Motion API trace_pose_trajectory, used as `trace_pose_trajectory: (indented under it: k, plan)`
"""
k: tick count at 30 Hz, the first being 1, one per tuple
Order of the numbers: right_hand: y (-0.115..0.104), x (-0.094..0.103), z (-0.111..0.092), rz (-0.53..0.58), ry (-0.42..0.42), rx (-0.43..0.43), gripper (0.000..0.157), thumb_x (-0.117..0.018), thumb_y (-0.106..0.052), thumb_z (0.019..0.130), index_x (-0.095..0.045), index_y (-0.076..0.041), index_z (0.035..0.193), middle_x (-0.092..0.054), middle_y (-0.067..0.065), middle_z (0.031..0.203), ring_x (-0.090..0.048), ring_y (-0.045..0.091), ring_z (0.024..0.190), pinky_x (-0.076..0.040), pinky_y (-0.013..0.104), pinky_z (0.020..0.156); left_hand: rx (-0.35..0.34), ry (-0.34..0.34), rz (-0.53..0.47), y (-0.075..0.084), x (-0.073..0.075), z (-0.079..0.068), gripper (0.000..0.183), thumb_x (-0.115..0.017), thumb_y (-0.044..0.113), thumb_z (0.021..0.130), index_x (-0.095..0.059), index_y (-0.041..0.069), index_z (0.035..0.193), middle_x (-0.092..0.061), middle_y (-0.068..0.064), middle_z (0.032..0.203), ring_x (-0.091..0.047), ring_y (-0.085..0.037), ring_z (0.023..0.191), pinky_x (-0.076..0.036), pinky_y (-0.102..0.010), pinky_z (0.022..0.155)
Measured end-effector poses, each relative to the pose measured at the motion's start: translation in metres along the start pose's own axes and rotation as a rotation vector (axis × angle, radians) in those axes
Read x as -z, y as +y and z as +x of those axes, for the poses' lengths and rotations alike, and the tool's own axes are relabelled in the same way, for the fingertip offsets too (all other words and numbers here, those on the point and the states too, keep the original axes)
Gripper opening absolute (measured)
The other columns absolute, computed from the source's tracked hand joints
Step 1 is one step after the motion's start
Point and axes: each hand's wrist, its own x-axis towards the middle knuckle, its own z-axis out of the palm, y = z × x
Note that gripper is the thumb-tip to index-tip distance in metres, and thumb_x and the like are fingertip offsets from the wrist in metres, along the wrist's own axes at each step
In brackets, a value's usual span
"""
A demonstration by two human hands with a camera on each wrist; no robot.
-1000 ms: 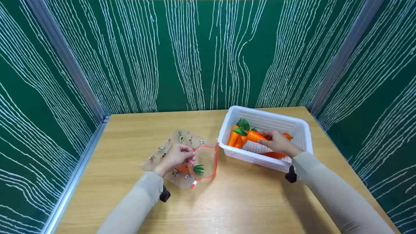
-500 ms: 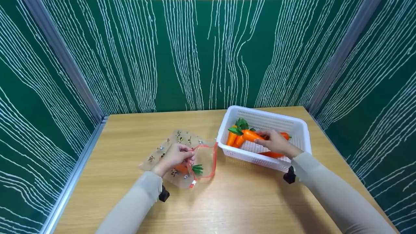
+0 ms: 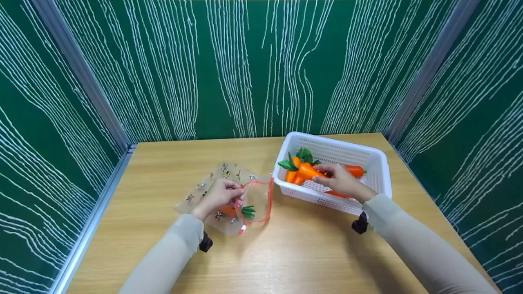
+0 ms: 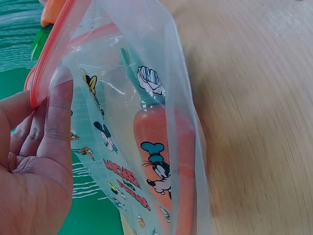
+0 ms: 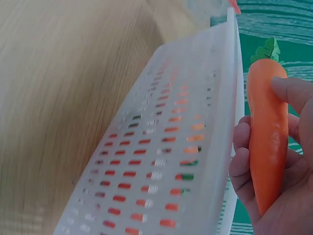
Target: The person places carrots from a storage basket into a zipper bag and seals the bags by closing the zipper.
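Note:
My left hand point(image 3: 220, 197) pinches the red-edged rim of a clear zip bag point(image 4: 117, 73) printed with cartoon figures. The bag's mouth gapes toward the basket. Inside it lies a carrot point(image 4: 151, 127) with a green top, seen through the plastic. My right hand point(image 3: 341, 179) grips another carrot point(image 5: 268, 122) around its body, thumb on one side and fingers on the other. That carrot is over the white basket point(image 3: 378, 179), its leafy end pointing left. In the right wrist view it shows beside the basket's upper rim.
More carrots point(image 3: 291, 176) with green leaves lie at the basket's left end. An orange vegetable with a short green stem point(image 3: 354, 170) lies toward its right. The wooden table point(image 3: 286, 257) carries the basket and bag. Green walls with white streaks point(image 3: 229, 73) stand behind and at both sides.
My right hand has moved slightly left with the carrot, whose leafy top now sits nearer the basket's left rim. The left hand and the bag have stayed nearly still.

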Motion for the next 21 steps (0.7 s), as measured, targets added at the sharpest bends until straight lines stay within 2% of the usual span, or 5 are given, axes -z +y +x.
trace_pose_trajectory:
  k: [3,8,12,21]
  plan:
    - [-0.005,-0.003,-0.001,-0.006,-0.005,0.012,0.048,-0.075,-0.031,0.104,-0.068,-0.006,0.145,-0.072,0.015,0.13,-0.061,0.029,0.104,-0.055,0.032,0.091,-0.014,-0.003,-0.01,0.0,0.0,0.001,0.019,-0.066,0.006,0.108,-0.075,-0.011,0.11,-0.077,-0.006,0.084,-0.073,-0.009,0.07,-0.063,-0.021,0.066]
    - [-0.013,-0.01,-0.004,-0.017,-0.001,0.055,0.048,-0.076,-0.03,0.104,-0.069,-0.004,0.144,-0.072,0.016,0.128,-0.06,0.027,0.101,-0.054,0.029,0.089,-0.013,-0.007,0.003,0.001,0.001,0.001,0.02,-0.065,0.006,0.108,-0.075,-0.011,0.112,-0.077,-0.006,0.085,-0.073,-0.009,0.071,-0.063,-0.021,0.066]
    - [-0.018,-0.017,-0.007,0.002,-0.013,0.06,0.049,-0.077,-0.032,0.103,-0.07,-0.007,0.144,-0.072,0.014,0.128,-0.061,0.026,0.102,-0.054,0.029,0.09,-0.011,-0.008,0.005,0.001,0.001,0.0,0.019,-0.066,0.005,0.108,-0.075,-0.01,0.111,-0.077,-0.006,0.085,-0.073,-0.01,0.071,-0.063,-0.021,0.066]
    - [-0.028,-0.027,-0.013,0.034,-0.051,0.029,0.051,-0.078,-0.037,0.102,-0.069,-0.014,0.147,-0.072,0.009,0.132,-0.062,0.027,0.11,-0.057,0.045,0.106,-0.013,-0.017,0.022,0.0,0.001,0.0,0.019,-0.067,0.009,0.108,-0.077,-0.007,0.11,-0.077,-0.006,0.087,-0.072,-0.011,0.074,-0.064,-0.022,0.07]
